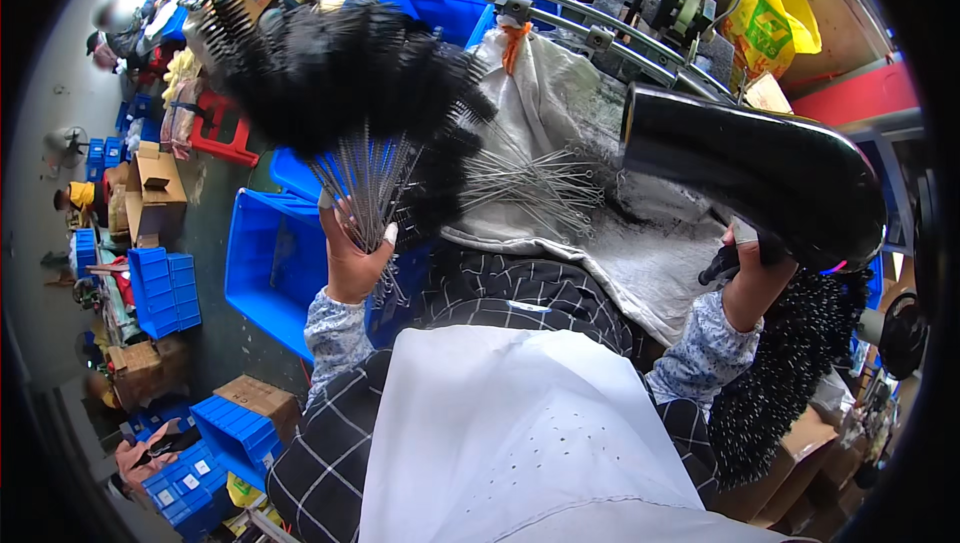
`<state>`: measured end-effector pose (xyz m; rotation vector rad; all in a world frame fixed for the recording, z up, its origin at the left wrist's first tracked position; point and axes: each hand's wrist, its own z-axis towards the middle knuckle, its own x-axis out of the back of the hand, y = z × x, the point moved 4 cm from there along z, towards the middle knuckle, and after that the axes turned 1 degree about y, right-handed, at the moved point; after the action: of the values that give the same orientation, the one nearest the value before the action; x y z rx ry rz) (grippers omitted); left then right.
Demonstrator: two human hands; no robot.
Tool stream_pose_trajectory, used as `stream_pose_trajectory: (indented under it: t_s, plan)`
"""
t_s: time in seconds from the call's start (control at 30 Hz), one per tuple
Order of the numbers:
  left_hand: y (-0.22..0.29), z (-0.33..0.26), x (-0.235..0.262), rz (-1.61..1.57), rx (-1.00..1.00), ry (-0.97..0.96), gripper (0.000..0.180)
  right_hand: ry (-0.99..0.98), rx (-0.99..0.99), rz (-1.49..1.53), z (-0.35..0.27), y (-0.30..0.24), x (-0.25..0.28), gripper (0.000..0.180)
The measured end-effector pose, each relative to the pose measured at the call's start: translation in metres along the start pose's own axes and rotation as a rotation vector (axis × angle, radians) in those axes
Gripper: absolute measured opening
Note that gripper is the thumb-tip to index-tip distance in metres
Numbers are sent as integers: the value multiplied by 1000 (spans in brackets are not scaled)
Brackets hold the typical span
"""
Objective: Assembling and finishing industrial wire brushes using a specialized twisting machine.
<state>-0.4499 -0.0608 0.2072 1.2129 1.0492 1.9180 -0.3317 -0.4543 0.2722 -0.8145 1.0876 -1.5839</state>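
Observation:
My left hand (352, 255) is closed around the twisted wire stems of a bundle of bottle brushes (340, 68), their black bristle heads fanned out above it. White tape covers its thumb tip. On the right, my right hand (757, 278) is wrapped around the handle of a glossy black hair dryer (740, 148); its barrel points left toward the brushes. Part of that grip is hidden behind the dryer. Between my hands, more wire brush stems (535, 188) with looped ends lie on a grey cloth (640, 253).
A metal rail fixture (610, 38) and a small machine stand behind the cloth. Blue bins (270, 263) are at the left, with a red stool (222, 131) beyond. Black bristles (790, 373) fill a space beside my right forearm. A yellow bag (775, 23) hangs at back right.

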Motion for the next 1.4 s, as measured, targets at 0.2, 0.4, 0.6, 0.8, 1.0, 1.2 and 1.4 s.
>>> stream_pose_trajectory:
  t_s: [0.2, 0.4, 0.6, 0.8, 1.0, 1.2, 1.4]
  plan:
    - [1, 5, 22, 152, -38, 104, 68, -84, -27, 40, 3, 1, -18, 44]
    - [14, 19, 32, 803, -263, 249, 55, -73, 59, 56, 1, -4, -23, 41]
    - [0, 23, 52, 1012, -269, 312, 53, -32, -4, 13, 7, 0, -11, 39]
    - [3, 35, 70, 1404, -495, 416, 48, 33, 142, -57, 6, 2, 5, 34]
    - [-3, 41, 76, 1409, -592, 430, 43, 15, 118, -24, 3, 0, 8, 48]
    - [-10, 36, 97, 1265, -579, 570, 45, -6, 51, -23, 10, -1, 2, 46]
    - [15, 39, 98, 1306, -770, 566, 61, -114, -66, -197, 12, -3, -7, 31]
